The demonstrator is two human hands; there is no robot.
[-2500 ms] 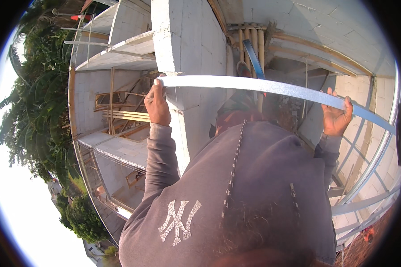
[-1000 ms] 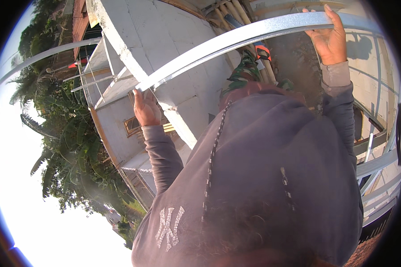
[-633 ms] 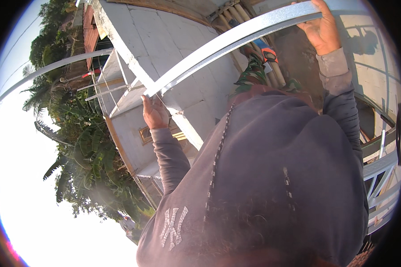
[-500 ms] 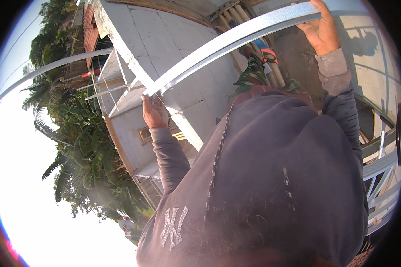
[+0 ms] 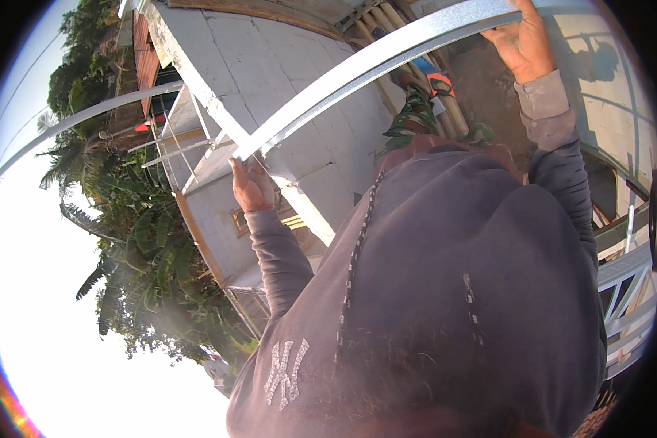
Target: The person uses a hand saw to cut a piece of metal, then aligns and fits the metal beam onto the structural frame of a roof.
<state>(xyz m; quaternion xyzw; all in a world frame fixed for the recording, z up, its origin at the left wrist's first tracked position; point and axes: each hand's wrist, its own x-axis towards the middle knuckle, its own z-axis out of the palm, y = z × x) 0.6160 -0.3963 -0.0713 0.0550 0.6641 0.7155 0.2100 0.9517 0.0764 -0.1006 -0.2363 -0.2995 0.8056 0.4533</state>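
A long galvanized steel channel (image 5: 387, 64) crosses in front of me, running from the white wall edge up to the far right; the lens makes it look bowed. My right hand (image 5: 527, 45) grips it near its upper right part, fingers over the metal. At the lower left end, my left hand (image 5: 254, 188) holds the channel from below, the fingertips at its edge and some fingers hidden. That end lies just over the rough top of a white block wall (image 5: 292, 87).
Below, bamboo poles (image 5: 452, 117) stand by my sandalled foot (image 5: 439, 86). Metal trusses (image 5: 624, 299) are at the right. Another long metal bar (image 5: 87, 109) extends left, before trees (image 5: 153, 248). A lower structure with wooden edging (image 5: 197, 244) is beyond the wall.
Both hands keep their hold on the steel channel, which has barely moved. The background has shifted slightly as the view tilts.
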